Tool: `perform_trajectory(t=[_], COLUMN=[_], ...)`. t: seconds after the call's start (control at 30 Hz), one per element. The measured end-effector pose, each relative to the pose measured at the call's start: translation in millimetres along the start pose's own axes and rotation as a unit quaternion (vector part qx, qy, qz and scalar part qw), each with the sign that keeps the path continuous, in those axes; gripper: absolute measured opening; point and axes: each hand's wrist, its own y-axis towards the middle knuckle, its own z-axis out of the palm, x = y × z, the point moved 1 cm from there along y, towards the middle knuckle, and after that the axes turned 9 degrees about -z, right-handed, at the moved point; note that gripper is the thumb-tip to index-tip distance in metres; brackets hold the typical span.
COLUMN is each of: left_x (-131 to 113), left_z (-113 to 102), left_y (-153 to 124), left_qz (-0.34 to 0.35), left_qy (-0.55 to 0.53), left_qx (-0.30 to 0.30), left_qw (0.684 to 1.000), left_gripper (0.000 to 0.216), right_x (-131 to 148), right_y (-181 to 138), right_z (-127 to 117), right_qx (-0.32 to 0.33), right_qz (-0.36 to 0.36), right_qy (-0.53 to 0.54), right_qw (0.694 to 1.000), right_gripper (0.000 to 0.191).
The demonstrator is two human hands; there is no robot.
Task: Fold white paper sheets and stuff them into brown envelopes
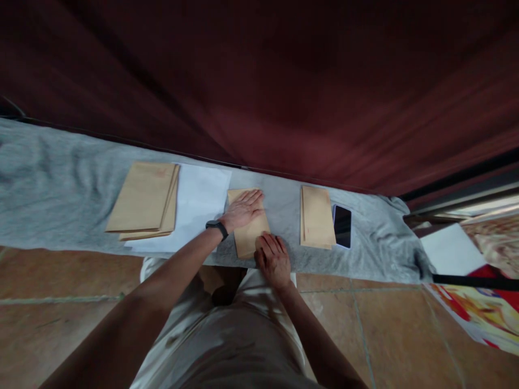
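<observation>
In front of me lies a brown paper envelope (245, 243) on the grey cloth. My left hand (244, 209), with a dark watch on the wrist, rests flat across its upper part, fingers stretched to the right. Lower down, my right hand (274, 261) lays its fingers on the envelope's right edge near the bottom corner; they are slightly bent and grip nothing that I can see. To the left, a stack of larger brown envelopes (141, 197) partly covers white paper (203, 197). A smaller stack of brown envelopes (319, 216) lies to the right.
A smartphone (343, 227) lies beside the right stack. The narrow, cloth-covered surface (377, 237) runs along a dark red panel (259, 119). At far right are a white sheet (452, 251) and a colourful printed box or poster (486, 313). Below is tiled floor (389, 324).
</observation>
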Motion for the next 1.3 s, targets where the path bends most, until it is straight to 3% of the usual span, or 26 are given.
perform_trajectory(t=[0.47, 0.87, 1.3], left_x=[-24.8, -54.5, -77.9], left_z=[4.3, 0.8, 5.8], left_y=[-40.3, -80.4, -124.3], left_qz=[0.037, 0.023, 0.103], left_qy=[-0.068, -0.178, 0.036], left_qx=[0.019, 0.047, 0.022], left_qw=[0.997, 0.983, 0.994], left_gripper=[0.060, 0.053, 0.049], right_x=[-1.4, 0.9, -2.3], right_y=[-3.2, -2.1, -3.9], right_z=[4.2, 4.2, 4.7], right_qx=[-0.003, -0.056, -0.025], right_qz=[-0.012, 0.027, 0.012], right_qy=[-0.018, 0.001, -0.030], right_qw=[1.000, 0.998, 0.999], right_gripper=[0.044, 0.034, 0.058])
